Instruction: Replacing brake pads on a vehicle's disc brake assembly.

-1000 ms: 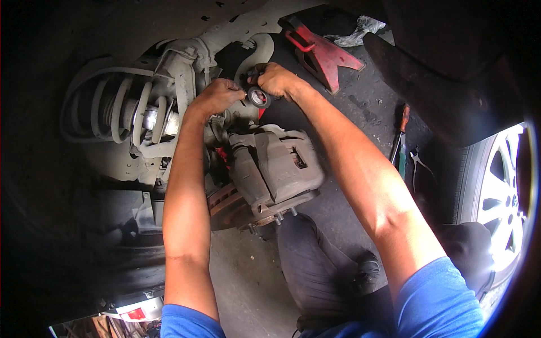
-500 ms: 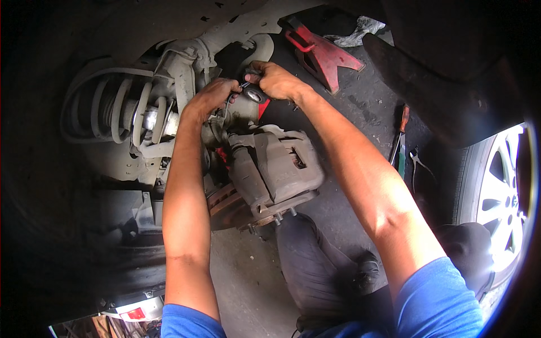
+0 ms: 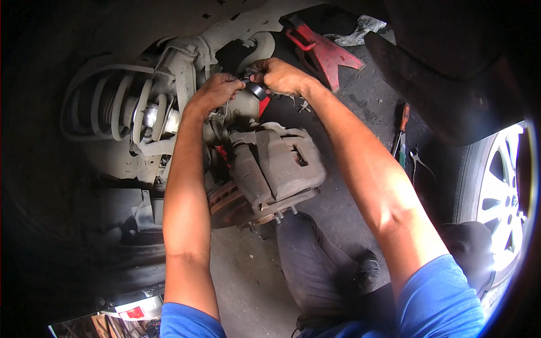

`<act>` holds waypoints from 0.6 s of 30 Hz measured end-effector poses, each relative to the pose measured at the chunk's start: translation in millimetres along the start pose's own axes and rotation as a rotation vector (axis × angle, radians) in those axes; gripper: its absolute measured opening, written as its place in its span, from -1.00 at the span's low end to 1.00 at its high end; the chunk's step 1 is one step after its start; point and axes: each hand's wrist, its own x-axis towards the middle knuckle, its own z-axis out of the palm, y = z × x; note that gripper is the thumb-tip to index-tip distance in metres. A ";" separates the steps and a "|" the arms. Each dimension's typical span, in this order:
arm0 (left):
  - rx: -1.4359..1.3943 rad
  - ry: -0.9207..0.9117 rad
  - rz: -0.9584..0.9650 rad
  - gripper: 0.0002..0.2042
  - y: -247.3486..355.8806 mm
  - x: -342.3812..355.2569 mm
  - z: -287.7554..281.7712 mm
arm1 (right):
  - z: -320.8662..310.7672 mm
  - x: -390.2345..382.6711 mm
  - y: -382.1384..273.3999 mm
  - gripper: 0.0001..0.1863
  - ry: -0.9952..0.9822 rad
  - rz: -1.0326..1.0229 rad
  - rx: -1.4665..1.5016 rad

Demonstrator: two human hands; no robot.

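My left hand is closed in a pinch on a thin wire, which runs down from the fingers toward the hub. Close beside it, my right hand is closed with a small black roll, which looks like electrical tape, at its fingertips. The two hands almost meet above the brake caliper, a large dusty grey casting over the rusty disc. What lies between the fingertips is too small and dark to make out fully.
Left of my hands is a coil spring with its strut. A red jack stand stands at the far right. A screwdriver and pliers lie on the floor, near a wheel. My leg is below the caliper.
The black roll has turned from showing its ring face to showing its outer edge. My right hand has shifted slightly up and to the right; my left hand has barely moved.
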 end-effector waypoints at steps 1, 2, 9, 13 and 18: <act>-0.035 0.017 -0.003 -0.75 1.3 -1.2 1.2 | -0.3 -0.5 -0.2 -0.61 -0.005 -0.034 0.021; -0.068 0.034 -0.033 -0.74 3.0 -2.4 2.4 | -0.5 -0.9 -0.7 -0.65 -0.003 -0.034 0.043; -0.127 0.061 -0.064 -0.72 12.6 -9.3 2.6 | 0.9 -4.2 -9.5 -0.72 0.038 -0.026 0.057; -0.086 -0.022 -0.050 -0.60 12.3 -7.8 -1.7 | 1.0 -5.1 -14.7 -0.70 0.028 -0.069 -0.013; -0.065 -0.011 0.000 -0.63 2.2 -1.6 -3.8 | 2.3 -1.9 -15.6 -0.67 0.106 -0.110 -0.296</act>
